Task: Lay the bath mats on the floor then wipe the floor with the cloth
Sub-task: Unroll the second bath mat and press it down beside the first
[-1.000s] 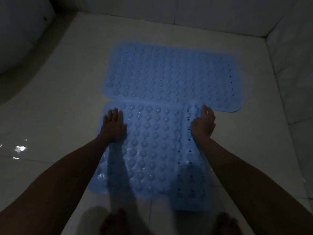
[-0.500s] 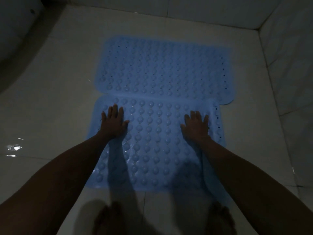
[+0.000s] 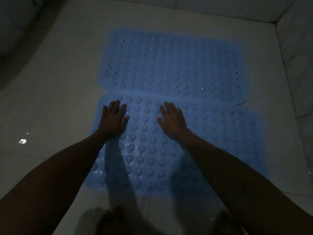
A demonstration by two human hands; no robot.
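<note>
Two blue bubbled bath mats lie flat on the pale tiled floor (image 3: 59,92), side by side with their long edges touching. The far mat (image 3: 172,63) lies toward the back wall. The near mat (image 3: 220,133) lies right in front of my feet. My left hand (image 3: 113,119) presses flat on the near mat's left end, fingers spread. My right hand (image 3: 172,121) rests palm down on the same mat near its middle, fingers apart. Neither hand holds anything. No cloth is in view.
A tiled wall (image 3: 298,48) rises on the right and another at the back. A dark curved fixture (image 3: 15,31) fills the upper left corner. My bare feet (image 3: 111,221) stand at the bottom edge. A wet glint (image 3: 22,141) shows on the left floor.
My right hand let go of the folded right part of the near mat, which now lies spread flat. That hand then slid left toward the mat's middle. My left hand stayed in place.
</note>
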